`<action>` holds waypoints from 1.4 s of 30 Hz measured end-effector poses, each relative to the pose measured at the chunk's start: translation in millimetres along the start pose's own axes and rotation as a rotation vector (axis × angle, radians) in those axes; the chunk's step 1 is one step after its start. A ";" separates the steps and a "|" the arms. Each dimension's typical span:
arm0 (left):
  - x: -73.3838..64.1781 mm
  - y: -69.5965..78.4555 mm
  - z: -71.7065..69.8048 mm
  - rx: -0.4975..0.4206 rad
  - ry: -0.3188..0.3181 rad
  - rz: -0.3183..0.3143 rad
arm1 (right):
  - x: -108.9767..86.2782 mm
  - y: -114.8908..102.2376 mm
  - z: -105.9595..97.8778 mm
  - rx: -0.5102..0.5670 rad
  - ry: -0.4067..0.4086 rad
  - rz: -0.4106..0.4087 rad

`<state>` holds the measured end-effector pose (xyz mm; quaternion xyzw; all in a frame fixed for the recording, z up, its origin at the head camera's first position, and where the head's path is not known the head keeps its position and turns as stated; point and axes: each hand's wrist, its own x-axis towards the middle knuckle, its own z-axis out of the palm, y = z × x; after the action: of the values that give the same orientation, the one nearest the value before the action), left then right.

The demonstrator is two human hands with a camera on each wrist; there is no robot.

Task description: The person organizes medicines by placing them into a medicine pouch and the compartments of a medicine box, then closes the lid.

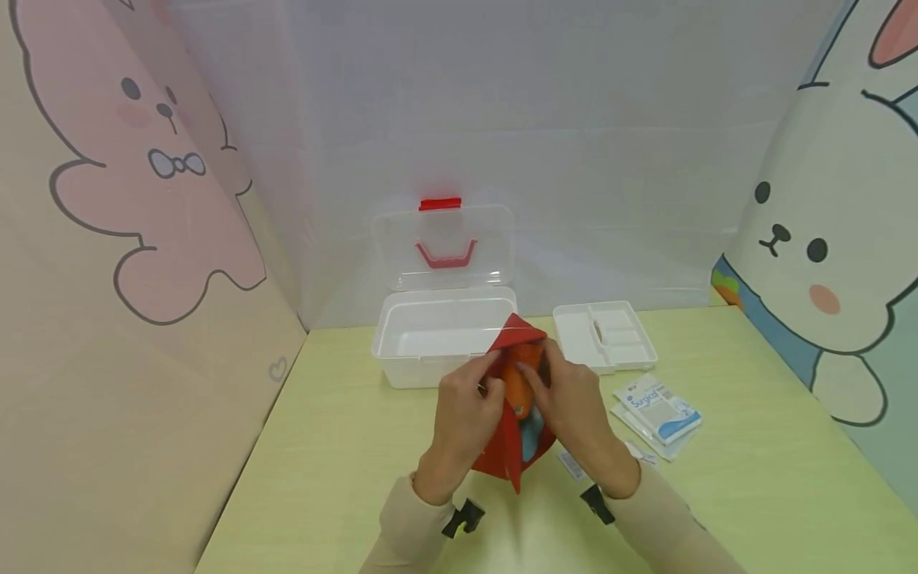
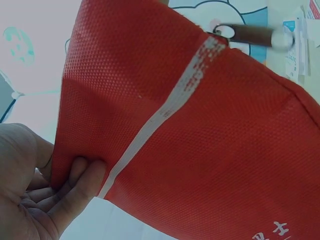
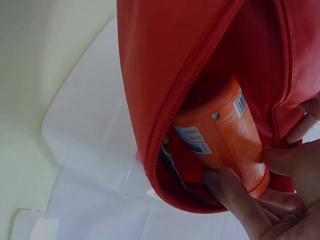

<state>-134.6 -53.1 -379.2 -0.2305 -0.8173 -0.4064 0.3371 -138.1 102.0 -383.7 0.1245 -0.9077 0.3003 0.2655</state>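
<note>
A red zip pouch (image 1: 495, 458) is held up over the table with its zip open. My left hand (image 1: 464, 408) grips the pouch's edge, its fingers (image 2: 82, 187) bent over the red fabric in the left wrist view. Inside the mouth of the pouch is an orange cylindrical bottle (image 3: 220, 135) with small printed labels. My right hand (image 1: 579, 402) pinches that bottle between thumb and fingers (image 3: 235, 195). Something light blue (image 1: 531, 434) shows lower in the pouch; its kind is unclear. A zip pull (image 2: 252, 36) hangs from the pouch's edge.
Behind the pouch stands a clear plastic box (image 1: 409, 371), its lid (image 1: 445, 219) raised with red handle and latch. A white divided tray (image 1: 574, 335) lies right of it. Packets marked Surgical (image 1: 656, 405) and a small labelled packet (image 1: 571, 465) lie near my right arm.
</note>
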 end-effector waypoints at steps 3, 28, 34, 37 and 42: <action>-0.5 0.6 -0.2 -0.007 -0.009 0.001 | -0.8 0.4 1.4 -0.008 0.003 0.002; -5.9 7.0 2.7 -0.035 -0.087 -0.020 | -1.7 7.6 23.8 -0.127 0.009 0.066; -5.7 4.8 0.1 -0.022 -0.086 -0.037 | -2.1 9.4 24.6 -0.123 -0.043 0.059; -4.9 2.8 -2.1 -0.021 -0.073 -0.044 | -2.5 10.3 22.5 -0.110 -0.079 0.055; -5.0 -1.9 -4.1 -0.023 -0.066 -0.047 | -2.7 9.2 14.0 -0.103 -0.123 0.038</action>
<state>-131.0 -58.1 -382.0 -0.2282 -0.8285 -0.4159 0.2975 -145.1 100.9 -399.1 0.1117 -0.9387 0.2498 0.2096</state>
